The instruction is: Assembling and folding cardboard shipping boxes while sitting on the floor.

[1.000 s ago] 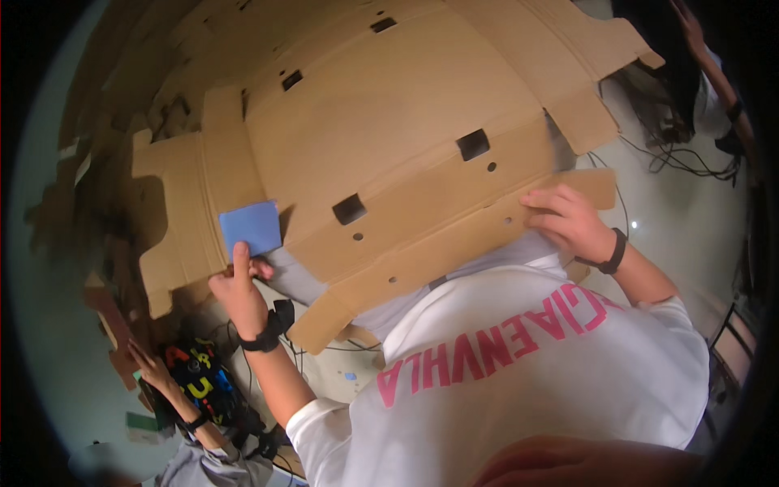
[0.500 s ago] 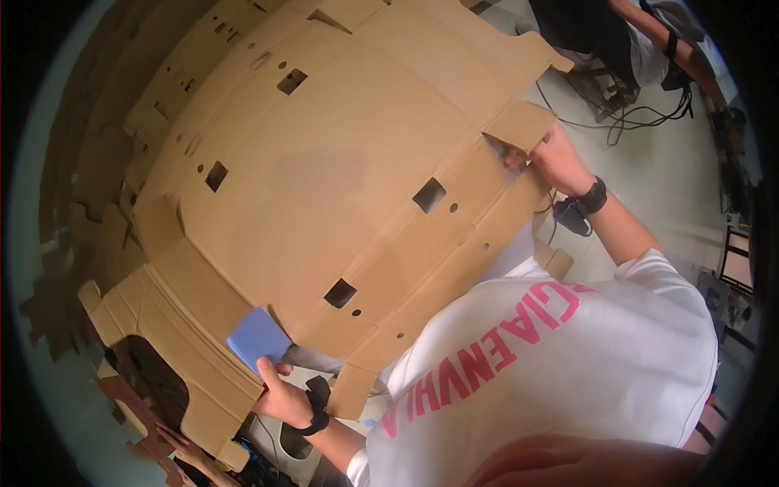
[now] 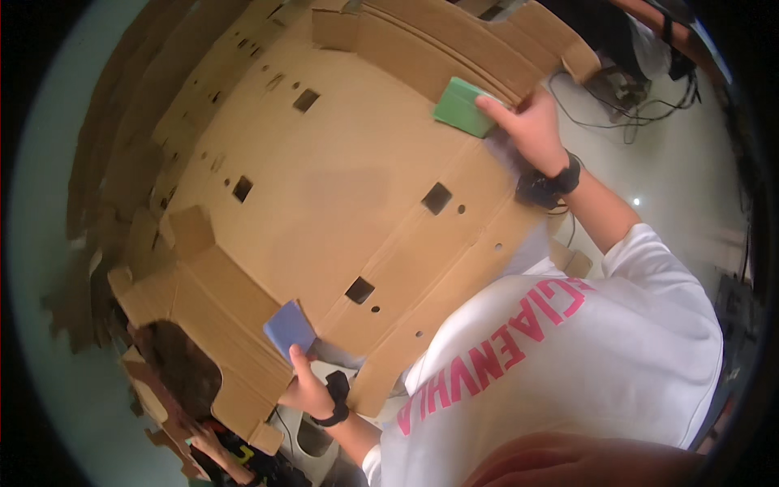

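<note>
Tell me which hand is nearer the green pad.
Right. The right hand has its fingers on the green pad; the left hand is far across the cardboard sheet, holding the blue pad.

A large flattened cardboard carton [image 3: 324,203], plain brown with small square cut-outs and round holes, filled most of the view, its flaps creased along the edges. More brown cardboard sheets [image 3: 122,146] lay stacked beyond it at the left. No label, sign or screen showed on them, though the dark lower-left corner was too blurred to judge.
</note>
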A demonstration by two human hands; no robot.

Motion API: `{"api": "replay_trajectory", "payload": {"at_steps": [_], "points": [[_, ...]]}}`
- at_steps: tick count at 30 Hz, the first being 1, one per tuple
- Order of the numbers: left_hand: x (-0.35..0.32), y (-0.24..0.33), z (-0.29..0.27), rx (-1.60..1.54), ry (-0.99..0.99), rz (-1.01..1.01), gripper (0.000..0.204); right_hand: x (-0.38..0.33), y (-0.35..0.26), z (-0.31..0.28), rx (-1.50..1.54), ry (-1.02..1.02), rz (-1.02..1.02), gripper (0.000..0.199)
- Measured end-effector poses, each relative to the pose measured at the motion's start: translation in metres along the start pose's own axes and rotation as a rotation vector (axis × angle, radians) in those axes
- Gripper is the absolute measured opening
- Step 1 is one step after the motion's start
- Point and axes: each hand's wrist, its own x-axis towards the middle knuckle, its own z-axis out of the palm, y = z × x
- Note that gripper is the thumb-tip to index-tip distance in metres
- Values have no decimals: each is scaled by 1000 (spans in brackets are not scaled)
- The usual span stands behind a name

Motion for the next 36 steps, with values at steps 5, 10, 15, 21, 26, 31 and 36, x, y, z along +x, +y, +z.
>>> {"api": "replay_trajectory", "payload": {"at_steps": [5, 10, 15, 21, 26, 31, 36], "points": [[13, -4, 4, 373, 8, 314, 30, -10, 1, 36, -107, -89, -661, 28], [18, 7, -10, 595, -112, 402, 37, -10, -8, 42, -54, 32, -414, 23], [71, 4, -43, 19, -475, -97, 44, -3, -9, 34, -121, -171, -488, 28], [165, -20, -11, -440, -691, -424, 53, 10, -3, 20, 26, -361, -379, 28], [204, -17, 34, -28, -895, 163, 92, 33, -2, 0, 236, -738, -262, 29], [231, -18, 52, -24, -1072, 143, 101, 58, -6, -10, 127, -880, -57, 9], [249, -30, 51, -25, -1107, 135, 113, 95, -13, 15, 156, -1067, 143, 42]]}}
